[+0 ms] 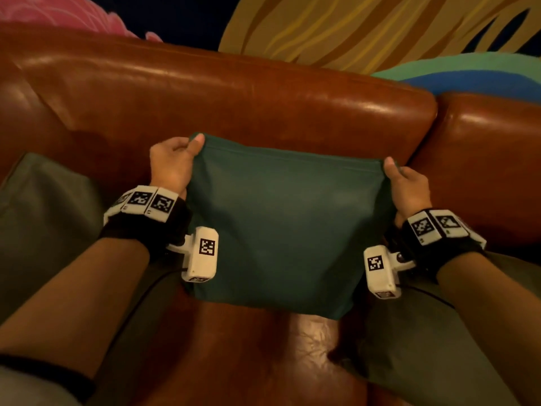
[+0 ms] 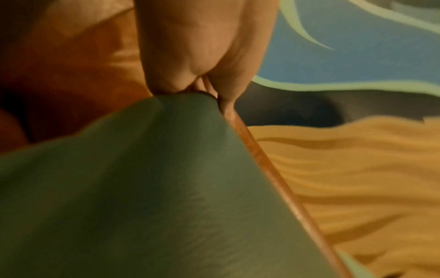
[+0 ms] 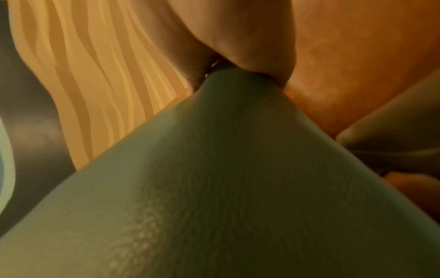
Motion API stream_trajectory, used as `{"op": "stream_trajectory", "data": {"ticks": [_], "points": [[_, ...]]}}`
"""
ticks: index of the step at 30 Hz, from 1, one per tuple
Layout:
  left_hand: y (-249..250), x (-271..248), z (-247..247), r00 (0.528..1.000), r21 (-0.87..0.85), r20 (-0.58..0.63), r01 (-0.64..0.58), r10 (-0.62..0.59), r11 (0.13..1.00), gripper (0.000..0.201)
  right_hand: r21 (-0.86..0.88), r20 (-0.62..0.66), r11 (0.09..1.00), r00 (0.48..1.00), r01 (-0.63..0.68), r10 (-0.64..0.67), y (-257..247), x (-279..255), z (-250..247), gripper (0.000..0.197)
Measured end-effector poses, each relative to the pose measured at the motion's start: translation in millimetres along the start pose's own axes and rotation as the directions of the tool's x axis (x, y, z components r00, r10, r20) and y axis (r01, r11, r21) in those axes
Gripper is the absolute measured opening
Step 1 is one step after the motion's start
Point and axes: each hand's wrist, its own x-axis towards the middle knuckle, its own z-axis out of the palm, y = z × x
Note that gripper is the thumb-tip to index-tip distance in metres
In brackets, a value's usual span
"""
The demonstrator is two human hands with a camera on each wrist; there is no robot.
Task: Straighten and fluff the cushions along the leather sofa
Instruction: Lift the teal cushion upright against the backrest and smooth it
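A teal green cushion (image 1: 284, 224) stands upright on the seat of the brown leather sofa (image 1: 234, 104), in front of its backrest. My left hand (image 1: 175, 159) pinches the cushion's top left corner, thumb on the front face. My right hand (image 1: 405, 183) pinches the top right corner the same way. The top edge is pulled taut between them. In the left wrist view the cushion (image 2: 147, 188) fills the lower frame, with my left hand (image 2: 202, 56) closed on its corner. The right wrist view shows the cushion (image 3: 226, 188) gripped at its tip by my right hand (image 3: 238, 43).
An olive green cushion (image 1: 49, 218) lies on the seat to the left, and another olive cushion (image 1: 433, 332) sits low at the right. A second backrest section (image 1: 491, 159) adjoins on the right. Behind the sofa is a wall mural (image 1: 366, 27) in yellow, blue and pink.
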Motion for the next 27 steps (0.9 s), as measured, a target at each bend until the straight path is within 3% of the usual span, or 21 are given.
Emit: {"op": "stream_trajectory", "data": {"ticks": [2, 4, 6, 8, 12, 14, 15, 16, 17, 18, 19, 20, 21, 23, 27], "points": [[-5, -8, -1, 0.999, -0.032, -0.010, -0.040, 0.040, 0.999, 0.036, 0.053, 0.020, 0.997, 0.998, -0.059, 0.058, 0, -1, -3, 0.059], [-16, -18, -11, 0.999, -0.139, 0.023, -0.040, 0.044, 0.989, 0.036, 0.174, 0.092, 0.978, 0.991, -0.115, 0.100, 7, -7, -10, 0.042], [-24, -26, -25, 0.994, -0.220, 0.095, -0.032, 0.055, 0.975, 0.032, 0.299, 0.159, 0.950, 0.986, -0.090, 0.043, 15, -19, -17, 0.026], [-28, -28, -33, 0.989, -0.209, 0.113, -0.072, 0.097, 0.975, 0.027, 0.304, 0.159, 0.952, 0.987, -0.028, -0.022, 23, -23, -18, 0.029], [-29, -28, -23, 0.992, -0.224, -0.005, -0.124, 0.126, 0.967, 0.024, 0.128, 0.038, 0.992, 0.999, 0.019, -0.024, 21, -6, -6, 0.027], [-24, -34, -16, 0.948, 0.087, -0.165, -0.261, 0.272, 0.961, 0.036, -0.154, -0.159, 0.981, 0.977, 0.119, -0.143, 14, -13, -4, 0.036], [-21, -42, -13, 0.884, 0.283, -0.195, -0.363, 0.424, 0.888, 0.040, -0.300, -0.235, 0.926, 0.923, 0.230, -0.305, 10, -27, -2, 0.036], [-16, -55, -6, 0.795, 0.441, -0.129, -0.489, 0.592, 0.753, 0.042, -0.389, -0.230, 0.828, 0.828, 0.403, -0.511, 6, -47, 6, 0.032], [-15, -73, 3, 0.695, 0.532, 0.026, -0.618, 0.719, 0.578, 0.044, -0.409, -0.139, 0.697, 0.714, 0.590, -0.686, 4, -69, 18, 0.030], [-19, -90, 15, 0.594, 0.564, 0.212, -0.723, 0.776, 0.399, 0.046, -0.357, -0.020, 0.582, 0.617, 0.731, -0.787, 5, -91, 35, 0.032], [-28, -104, 27, 0.520, 0.563, 0.373, -0.785, 0.768, 0.258, 0.047, -0.288, 0.089, 0.519, 0.562, 0.805, -0.822, 11, -107, 53, 0.037], [-39, -115, 38, 0.486, 0.560, 0.483, -0.811, 0.728, 0.171, 0.048, -0.243, 0.179, 0.489, 0.534, 0.838, -0.826, 14, -120, 71, 0.044], [-52, -119, 43, 0.493, 0.570, 0.551, -0.811, 0.674, 0.127, 0.049, -0.219, 0.249, 0.486, 0.530, 0.846, -0.810, 16, -127, 85, 0.049], [-71, -111, 40, 0.563, 0.643, 0.596, -0.762, 0.572, 0.080, 0.054, -0.281, 0.352, 0.477, 0.551, 0.833, -0.756, 19, -127, 104, 0.053], [-74, -69, 8, 0.639, 0.739, 0.602, -0.673, 0.479, -0.031, 0.061, -0.567, 0.465, 0.240, 0.547, 0.788, -0.696, 29, -86, 88, 0.051]]}}
